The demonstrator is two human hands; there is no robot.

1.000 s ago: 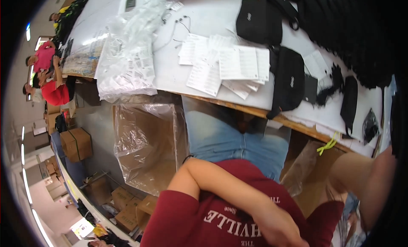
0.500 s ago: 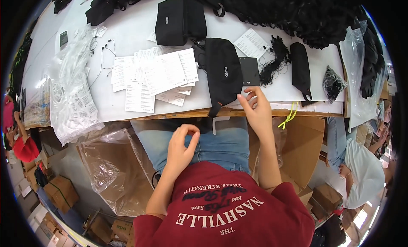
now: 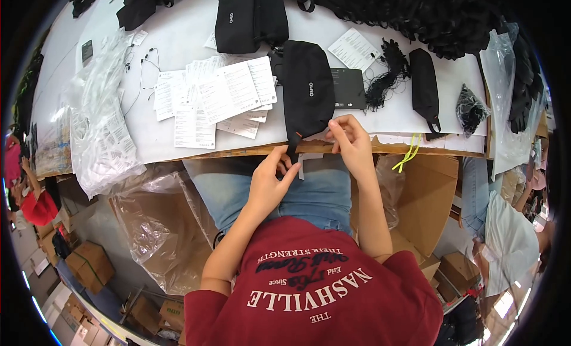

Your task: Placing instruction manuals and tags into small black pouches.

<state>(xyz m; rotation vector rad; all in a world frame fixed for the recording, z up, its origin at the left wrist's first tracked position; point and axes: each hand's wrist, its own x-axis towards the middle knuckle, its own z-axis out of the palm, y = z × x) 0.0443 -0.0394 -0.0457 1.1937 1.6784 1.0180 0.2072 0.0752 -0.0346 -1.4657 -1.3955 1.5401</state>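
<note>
Ok, white tabletop (image 3: 178, 39), cartons (image 3: 89, 265) below; L hand (image 3: 266, 182), R hand (image 3: 356, 149) half-curled at blk pouch (image 3: 308, 87), grip unclear.

In front of me a puffed black fabric pouch (image 3: 306, 69) lies at the tabletop's (image 3: 178, 33) near edge, lettered face up, its length running away from me. Its black strap loop (image 3: 292, 146), beside a tiny orange tab (image 3: 299, 134), reaches over that edge.

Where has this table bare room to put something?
Bare white tabletop lies between thin black cords, white paper sheets and the farther boxy black fabric pouch. Crowded: around the nearer black fabric pouch, left hand and right hand.
</note>
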